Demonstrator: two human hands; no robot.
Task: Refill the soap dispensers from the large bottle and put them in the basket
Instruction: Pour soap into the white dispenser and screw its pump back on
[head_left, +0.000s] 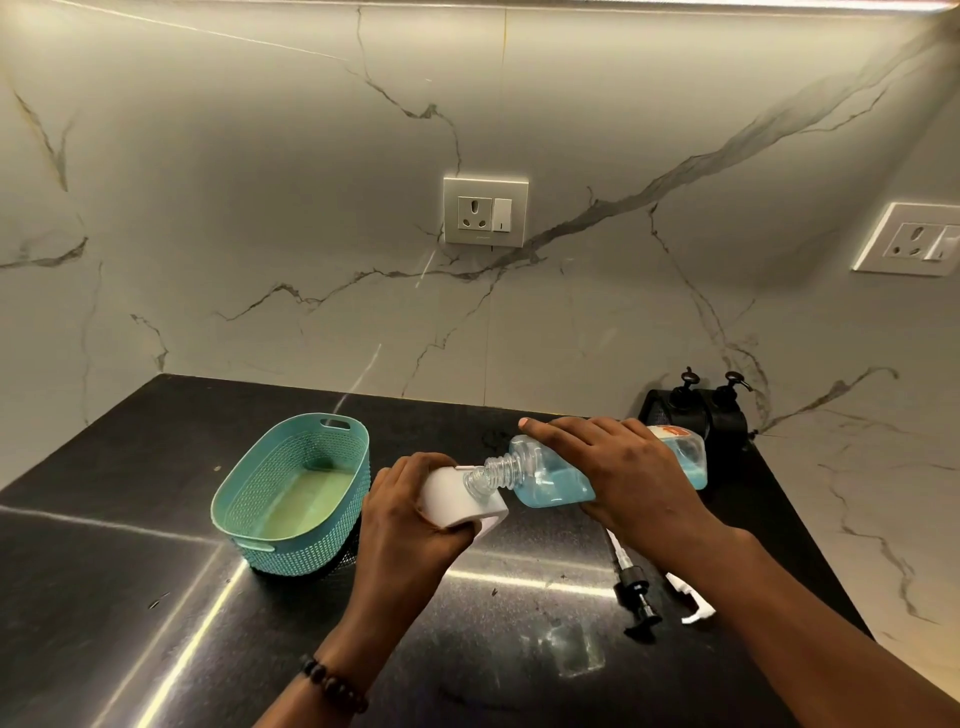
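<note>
A glossy black stone counter (156, 597) with pale streaks of reflected light runs to a white marble-look wall (260, 208) veined in grey, which wraps round the counter's right edge as well. Two switch-and-socket plates are set into the wall, one (485, 211) above the counter's back edge, another (911, 240) to the right.

Near the middle of the counter, the right hand (618, 467) is wrapped over the large bottle (550, 475), a clear ribbed-neck plastic one tipped on its side with blue liquid pooled along its lower wall. Its open neck meets the top of a white, smooth, rounded soap dispenser (452, 493), which the left hand (410, 509) grips closed around its body, tilted toward the bottle. A dark beaded bracelet (332, 683) circles the left wrist.

Just left of that hand stands an oval teal basket (291, 499) with perforated woven-pattern walls and slot handles. Two black pump dispensers (706, 415) sit by the back right corner. A black pump head with its tube (631, 587) and a white one (691, 603) lie flat near the right edge.
</note>
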